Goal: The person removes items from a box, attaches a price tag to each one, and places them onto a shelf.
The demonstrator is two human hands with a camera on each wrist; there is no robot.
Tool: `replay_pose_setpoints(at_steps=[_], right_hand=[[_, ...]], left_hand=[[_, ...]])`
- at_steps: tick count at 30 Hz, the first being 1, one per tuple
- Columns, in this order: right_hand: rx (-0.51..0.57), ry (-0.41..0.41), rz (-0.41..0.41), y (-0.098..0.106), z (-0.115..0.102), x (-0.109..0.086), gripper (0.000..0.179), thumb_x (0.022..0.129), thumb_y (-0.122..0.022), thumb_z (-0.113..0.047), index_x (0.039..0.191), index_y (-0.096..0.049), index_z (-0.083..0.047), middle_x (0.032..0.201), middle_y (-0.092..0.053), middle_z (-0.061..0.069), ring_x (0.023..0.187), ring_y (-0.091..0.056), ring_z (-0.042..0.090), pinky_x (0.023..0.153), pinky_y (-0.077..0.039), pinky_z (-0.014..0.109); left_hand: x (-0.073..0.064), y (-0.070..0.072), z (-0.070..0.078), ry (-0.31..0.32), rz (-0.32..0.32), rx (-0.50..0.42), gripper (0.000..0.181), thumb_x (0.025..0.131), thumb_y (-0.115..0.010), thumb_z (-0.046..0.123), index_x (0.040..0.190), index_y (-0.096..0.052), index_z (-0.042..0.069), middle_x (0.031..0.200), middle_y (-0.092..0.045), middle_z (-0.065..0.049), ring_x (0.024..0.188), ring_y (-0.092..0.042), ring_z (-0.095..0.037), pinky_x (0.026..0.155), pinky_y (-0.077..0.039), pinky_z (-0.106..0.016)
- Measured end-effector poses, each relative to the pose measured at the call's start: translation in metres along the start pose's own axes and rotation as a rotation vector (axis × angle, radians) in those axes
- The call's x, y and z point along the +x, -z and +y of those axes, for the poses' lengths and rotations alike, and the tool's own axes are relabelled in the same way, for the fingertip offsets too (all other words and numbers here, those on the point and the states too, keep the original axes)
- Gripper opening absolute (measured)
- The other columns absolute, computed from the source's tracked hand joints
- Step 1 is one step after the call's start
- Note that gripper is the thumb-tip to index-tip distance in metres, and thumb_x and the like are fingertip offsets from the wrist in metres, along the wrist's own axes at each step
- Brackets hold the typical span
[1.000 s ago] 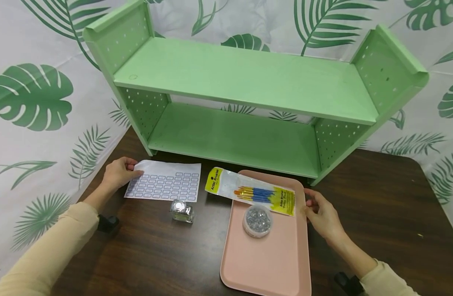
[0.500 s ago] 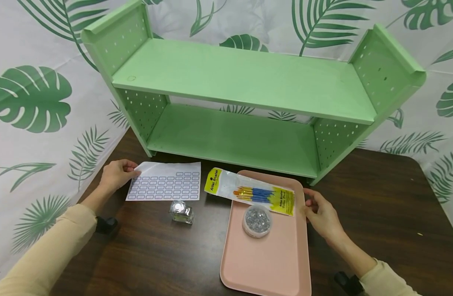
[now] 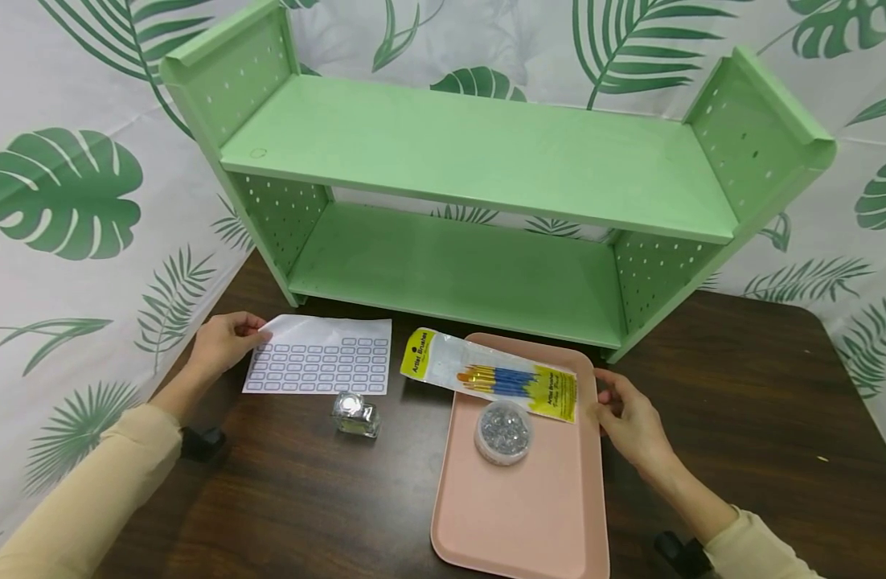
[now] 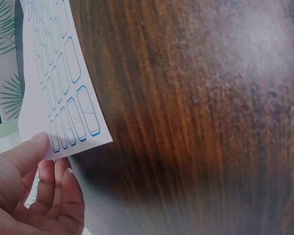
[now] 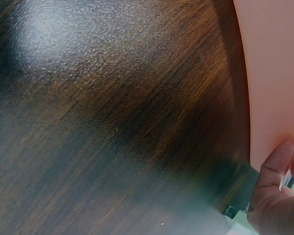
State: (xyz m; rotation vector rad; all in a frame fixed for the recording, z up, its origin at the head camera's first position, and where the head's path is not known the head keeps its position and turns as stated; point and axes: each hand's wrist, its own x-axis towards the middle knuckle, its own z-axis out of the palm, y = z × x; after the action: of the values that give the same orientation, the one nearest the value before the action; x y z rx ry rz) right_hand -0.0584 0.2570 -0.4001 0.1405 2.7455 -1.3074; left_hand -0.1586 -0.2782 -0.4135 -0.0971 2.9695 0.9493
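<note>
My left hand (image 3: 222, 346) pinches the left edge of a white sticker sheet (image 3: 320, 354) printed with rows of blue-outlined labels. In the left wrist view the thumb lies on top of the sheet (image 4: 63, 88) and the fingers curl beneath it. My right hand (image 3: 634, 422) grips the right rim of a pink tray (image 3: 515, 523), thumb over the rim, as the right wrist view also shows. On the tray sits a round clear container (image 3: 504, 433) of small silvery pieces. A pack of artist brushes (image 3: 501, 376) lies across the tray's far end, overhanging its left rim.
A small glass bottle with a shiny cap (image 3: 356, 415) stands on the dark wooden table (image 3: 305, 498) between sheet and tray. Behind them rises a green two-tier shelf (image 3: 450, 249), close to the far edges of both. A leaf-patterned cloth (image 3: 67, 322) hangs around the table.
The left hand shifts slightly left and down, and the sticker sheet goes with it. The right hand, tray and the things on it stay in place.
</note>
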Motion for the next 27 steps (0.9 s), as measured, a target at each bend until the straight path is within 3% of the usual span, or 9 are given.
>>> replay_pose_setpoints(at_steps=[6, 13, 18, 21, 23, 27], right_hand=[[0.002, -0.004, -0.004, 0.0, 0.0, 0.0, 0.047, 0.09, -0.049, 0.006, 0.136, -0.04, 0.004, 0.097, -0.049, 0.015, 0.07, -0.052, 0.007, 0.058, -0.051, 0.024], [0.0, -0.018, -0.01, 0.002, -0.002, -0.001, 0.046, 0.091, -0.05, 0.004, 0.136, -0.039, 0.004, 0.099, -0.05, 0.016, 0.074, -0.053, 0.008, 0.06, -0.052, 0.024], [-0.058, 0.045, 0.085, 0.003, -0.009, -0.004, 0.043, 0.091, -0.056, 0.0, 0.132, -0.044, 0.005, 0.097, -0.05, 0.013, 0.075, -0.05, 0.003, 0.059, -0.049, 0.018], [-0.066, 0.144, 0.185, 0.001, -0.024, -0.003, 0.036, 0.089, -0.059, 0.0, 0.124, -0.052, 0.004, 0.092, -0.051, 0.011, 0.074, -0.047, 0.001, 0.058, -0.045, 0.013], [-0.036, 0.202, 0.201, -0.003, -0.041, 0.0, 0.032, 0.089, -0.06, 0.001, 0.12, -0.055, 0.004, 0.091, -0.053, 0.011, 0.073, -0.048, 0.001, 0.058, -0.043, 0.012], [0.08, 0.229, 0.078, -0.02, -0.083, 0.006, 0.029, 0.09, -0.058, 0.0, 0.12, -0.057, 0.002, 0.093, -0.057, 0.014, 0.076, -0.055, 0.009, 0.061, -0.048, 0.017]], left_hand=[[-0.002, 0.004, -0.001, -0.032, 0.009, -0.045, 0.018, 0.085, -0.067, 0.01, 0.093, -0.063, -0.006, 0.074, -0.064, -0.011, 0.063, -0.051, -0.013, 0.056, -0.04, -0.025], [-0.003, 0.006, -0.004, -0.019, -0.058, -0.202, 0.02, 0.088, -0.063, 0.007, 0.099, -0.059, -0.01, 0.074, -0.064, -0.01, 0.061, -0.054, -0.004, 0.055, -0.049, -0.02], [-0.002, 0.007, -0.005, -0.032, -0.105, -0.291, 0.021, 0.09, -0.061, 0.005, 0.102, -0.056, -0.012, 0.075, -0.064, -0.007, 0.063, -0.055, -0.001, 0.058, -0.051, -0.02], [-0.002, 0.008, -0.007, -0.043, -0.124, -0.327, 0.022, 0.09, -0.06, 0.005, 0.102, -0.055, -0.012, 0.074, -0.064, -0.004, 0.063, -0.055, -0.001, 0.058, -0.051, -0.019], [-0.003, 0.008, -0.009, -0.05, -0.131, -0.348, 0.022, 0.09, -0.06, 0.005, 0.102, -0.054, -0.013, 0.072, -0.064, 0.0, 0.063, -0.055, 0.0, 0.058, -0.051, -0.019], [-0.004, 0.009, -0.012, -0.055, -0.142, -0.407, 0.024, 0.091, -0.059, 0.005, 0.103, -0.052, -0.015, 0.068, -0.06, 0.011, 0.062, -0.054, 0.002, 0.058, -0.05, -0.018]])
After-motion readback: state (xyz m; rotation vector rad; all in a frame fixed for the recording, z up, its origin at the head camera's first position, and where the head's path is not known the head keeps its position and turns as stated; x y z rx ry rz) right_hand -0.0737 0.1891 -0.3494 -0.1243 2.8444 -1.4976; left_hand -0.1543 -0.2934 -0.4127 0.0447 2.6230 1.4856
